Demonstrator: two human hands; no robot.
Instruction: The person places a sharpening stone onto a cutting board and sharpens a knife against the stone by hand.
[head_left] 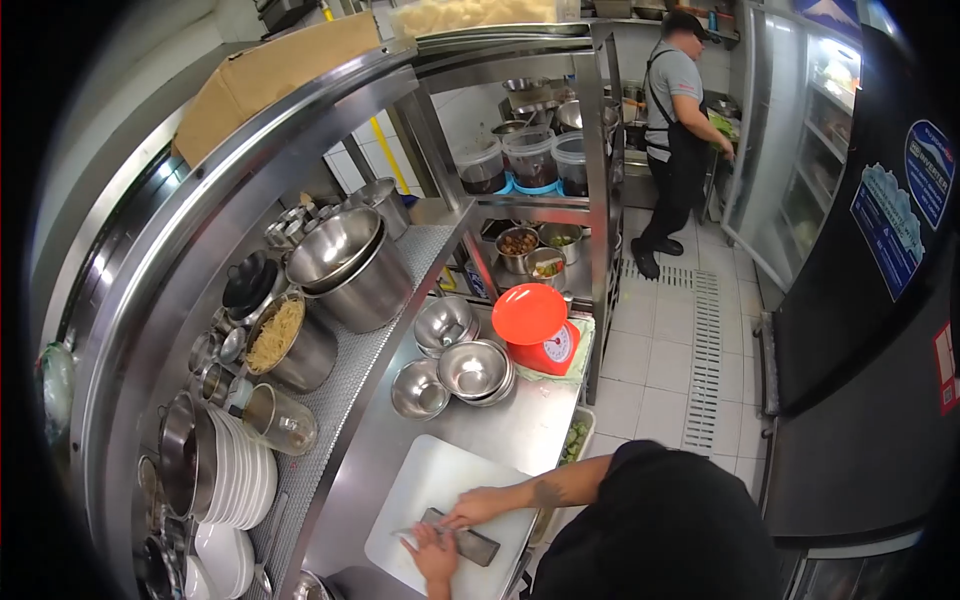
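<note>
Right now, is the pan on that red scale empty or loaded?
Empty. The pan on the red scale looks bare from rim to rim, with nothing resting in it.

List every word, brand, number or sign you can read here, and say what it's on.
"INVERTER": blue oval sticker on the dark appliance.
Too small or blurred to read: smaller print on that sticker, the pale-blue sticker below it, the red-and-white label, and the markings on the dial of the red scale.
</note>
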